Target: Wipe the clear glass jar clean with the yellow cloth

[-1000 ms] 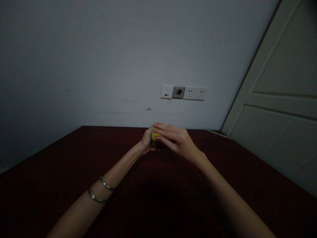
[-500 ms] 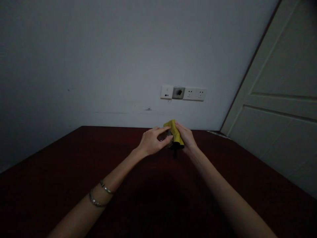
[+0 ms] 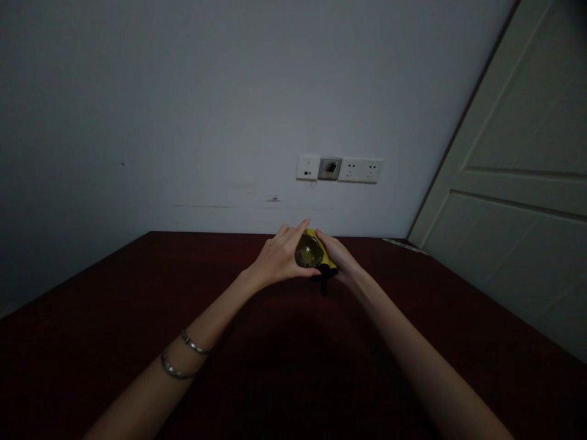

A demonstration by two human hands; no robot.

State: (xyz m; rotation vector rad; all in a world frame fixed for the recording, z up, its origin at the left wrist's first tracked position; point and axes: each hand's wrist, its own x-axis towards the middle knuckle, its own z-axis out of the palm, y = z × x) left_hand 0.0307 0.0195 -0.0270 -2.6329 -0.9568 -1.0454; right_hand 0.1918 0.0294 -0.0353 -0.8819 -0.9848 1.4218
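Note:
Both arms reach out over a dark red table (image 3: pixel 114 318). My left hand (image 3: pixel 275 260) curls its fingers round a small round glassy object (image 3: pixel 308 252), possibly a lens or clear glass piece. My right hand (image 3: pixel 337 260) holds a yellow cloth (image 3: pixel 324 255) pressed against the far side of that object, with a dark bit hanging under it. The two hands touch around the object, a little above the table. Two thin bangles (image 3: pixel 181 357) sit on my left forearm.
A white wall stands behind the table, with a strip of sockets and switches (image 3: pixel 338 169) above the hands. A pale panelled door (image 3: pixel 518 201) is at the right. A thin flat item (image 3: pixel 403 244) lies at the table's far right corner.
A second ago my right hand covered the cloth from above. It has since shifted to the right side, and the round glassy object now shows between the hands, turned toward me.

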